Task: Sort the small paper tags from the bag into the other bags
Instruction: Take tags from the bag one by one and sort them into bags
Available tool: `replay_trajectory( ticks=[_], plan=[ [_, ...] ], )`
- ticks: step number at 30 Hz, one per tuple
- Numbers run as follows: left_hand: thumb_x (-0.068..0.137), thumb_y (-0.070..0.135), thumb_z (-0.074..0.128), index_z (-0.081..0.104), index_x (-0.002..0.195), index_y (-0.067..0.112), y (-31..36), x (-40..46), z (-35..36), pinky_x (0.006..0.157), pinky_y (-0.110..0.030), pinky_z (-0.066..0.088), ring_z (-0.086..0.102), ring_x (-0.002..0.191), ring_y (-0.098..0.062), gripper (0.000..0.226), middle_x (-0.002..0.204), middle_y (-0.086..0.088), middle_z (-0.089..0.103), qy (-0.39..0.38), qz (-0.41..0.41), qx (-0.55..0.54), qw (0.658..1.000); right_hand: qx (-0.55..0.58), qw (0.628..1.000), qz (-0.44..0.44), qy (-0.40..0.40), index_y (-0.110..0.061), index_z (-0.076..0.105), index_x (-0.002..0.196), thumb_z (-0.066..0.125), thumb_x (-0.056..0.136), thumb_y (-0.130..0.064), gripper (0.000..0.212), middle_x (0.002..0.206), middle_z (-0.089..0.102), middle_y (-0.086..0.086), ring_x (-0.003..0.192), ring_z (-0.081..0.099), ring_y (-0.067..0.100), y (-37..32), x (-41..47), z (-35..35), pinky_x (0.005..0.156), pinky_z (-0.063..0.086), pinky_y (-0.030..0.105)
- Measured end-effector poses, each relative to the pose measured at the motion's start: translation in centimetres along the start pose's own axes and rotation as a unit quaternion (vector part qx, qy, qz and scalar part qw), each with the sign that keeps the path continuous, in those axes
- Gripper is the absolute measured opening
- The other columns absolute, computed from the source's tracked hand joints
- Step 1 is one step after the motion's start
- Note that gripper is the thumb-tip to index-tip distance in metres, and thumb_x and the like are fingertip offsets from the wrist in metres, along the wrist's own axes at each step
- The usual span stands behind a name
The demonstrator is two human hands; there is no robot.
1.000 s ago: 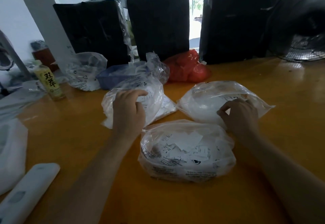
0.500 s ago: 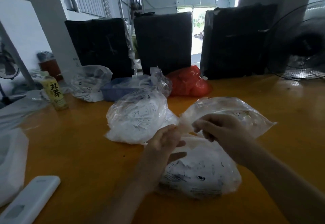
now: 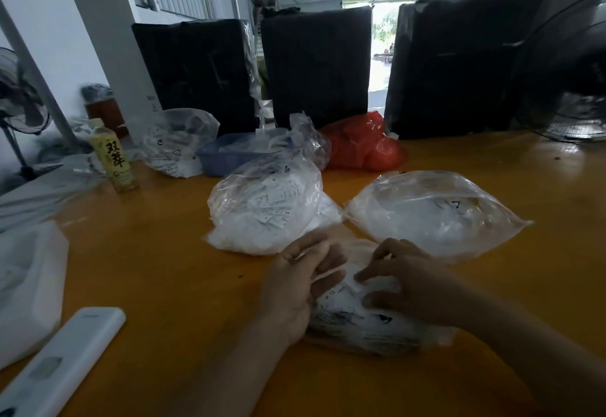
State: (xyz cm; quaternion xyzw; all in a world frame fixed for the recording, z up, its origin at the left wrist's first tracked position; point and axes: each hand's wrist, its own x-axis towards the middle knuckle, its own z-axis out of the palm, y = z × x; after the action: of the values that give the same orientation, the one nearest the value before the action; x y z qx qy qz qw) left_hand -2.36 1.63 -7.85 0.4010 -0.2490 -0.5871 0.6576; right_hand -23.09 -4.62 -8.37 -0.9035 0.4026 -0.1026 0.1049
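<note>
Far left on the table (image 3: 164, 279): bottle (image 3: 113, 156). Middle: tag-filled bag (image 3: 265, 210). Near centre, left hand (image 3: 303, 280) pinches the plastic of the near bag (image 3: 357, 321), fingers curled; right hand (image 3: 406, 285) grips the same bag from above. Right: flatter bag (image 3: 436, 213).

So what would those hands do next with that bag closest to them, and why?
Probably spread the mouth of the near bag wider and reach in for some paper tags. Both hands are on its top: the left hand pulls the plastic aside and the right hand pinches the film. No tag is out yet, and the two other bags lie just beyond.
</note>
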Motion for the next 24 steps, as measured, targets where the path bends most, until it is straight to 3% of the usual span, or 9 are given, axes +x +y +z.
replay_trajectory(
  ticks=[3, 6, 9, 11, 15, 20, 24],
  plan=[
    [0.095, 0.002, 0.067, 0.080, 0.096, 0.007, -0.2, 0.1, 0.0, 0.061, -0.025, 0.061, 0.079, 0.092, -0.025, 0.014, 0.107, -0.019, 0.078, 0.010, -0.005, 0.010, 1.000, 0.033, 0.998, -0.014, 0.045, -0.047, 0.072, 0.108, 0.054, 0.083, -0.069, 0.038, 0.113, 0.045, -0.025, 0.103, 0.043, -0.005, -0.2, -0.2, 0.3, 0.081, 0.038, 0.013],
    [0.092, -0.006, 0.066, 0.076, 0.098, -0.001, -0.2, 0.2, -0.2, 0.063, -0.021, 0.061, 0.079, 0.091, -0.025, 0.013, 0.104, -0.020, 0.078, 0.009, -0.003, -0.011, 1.000, 0.102, 0.988, 0.007, 0.115, -0.050, 0.065, 0.086, 0.062, 0.089, -0.054, 0.005, 0.103, 0.056, -0.023, 0.088, 0.056, -0.002, -0.4, -0.3, -0.1, 0.071, 0.045, 0.015],
    [0.090, -0.012, 0.063, 0.072, 0.107, -0.005, -0.1, 0.3, -0.4, 0.062, -0.019, 0.061, 0.079, 0.089, -0.027, 0.021, 0.101, -0.022, 0.077, 0.000, -0.006, -0.042, 0.999, 0.207, 0.959, 0.064, 0.182, -0.046, 0.063, 0.071, 0.061, 0.096, -0.044, 0.025, 0.076, 0.065, -0.015, 0.068, 0.060, -0.001, -0.1, -0.5, -0.6, 0.060, 0.046, 0.015],
    [0.091, -0.013, 0.061, 0.072, 0.107, -0.005, -0.1, 0.4, -0.5, 0.063, -0.019, 0.062, 0.079, 0.088, -0.028, 0.021, 0.101, -0.023, 0.077, -0.008, -0.008, -0.052, 0.999, 0.294, 0.927, 0.097, 0.213, -0.038, 0.067, 0.071, 0.055, 0.099, -0.045, 0.031, 0.064, 0.064, -0.006, 0.053, 0.055, 0.002, 0.0, -0.8, -1.0, 0.057, 0.044, 0.019],
    [0.078, 0.001, 0.074, 0.081, 0.086, 0.001, -0.3, 0.3, -0.2, 0.065, -0.020, 0.062, 0.079, 0.086, -0.027, 0.011, 0.095, -0.021, 0.078, -0.017, -0.007, -0.038, 0.999, 0.410, 0.881, 0.110, 0.209, -0.031, 0.072, 0.078, 0.057, 0.101, -0.038, 0.029, 0.063, 0.064, 0.000, 0.056, 0.059, 0.009, -0.2, -1.2, -1.4, 0.063, 0.050, 0.024],
    [0.073, 0.005, 0.079, 0.078, 0.091, -0.003, -0.6, 0.4, -0.2, 0.066, -0.021, 0.062, 0.079, 0.087, -0.031, 0.019, 0.095, -0.025, 0.077, -0.007, -0.011, -0.030, 0.999, 0.424, 0.876, 0.114, 0.200, -0.027, 0.074, 0.091, 0.069, 0.095, -0.024, 0.006, 0.078, 0.076, -0.003, 0.066, 0.070, 0.012, -0.9, -1.1, -1.2, 0.066, 0.052, 0.024],
    [0.075, 0.004, 0.077, 0.075, 0.096, -0.006, -0.6, 0.4, -0.3, 0.070, -0.024, 0.063, 0.078, 0.092, -0.035, 0.023, 0.099, -0.026, 0.076, -0.013, -0.018, -0.036, 0.999, 0.385, 0.887, 0.106, 0.230, -0.035, 0.073, 0.084, 0.068, 0.096, -0.026, 0.016, 0.077, 0.072, -0.005, 0.065, 0.065, 0.009, -1.2, -1.2, -1.1, 0.063, 0.050, 0.028]
  ],
)
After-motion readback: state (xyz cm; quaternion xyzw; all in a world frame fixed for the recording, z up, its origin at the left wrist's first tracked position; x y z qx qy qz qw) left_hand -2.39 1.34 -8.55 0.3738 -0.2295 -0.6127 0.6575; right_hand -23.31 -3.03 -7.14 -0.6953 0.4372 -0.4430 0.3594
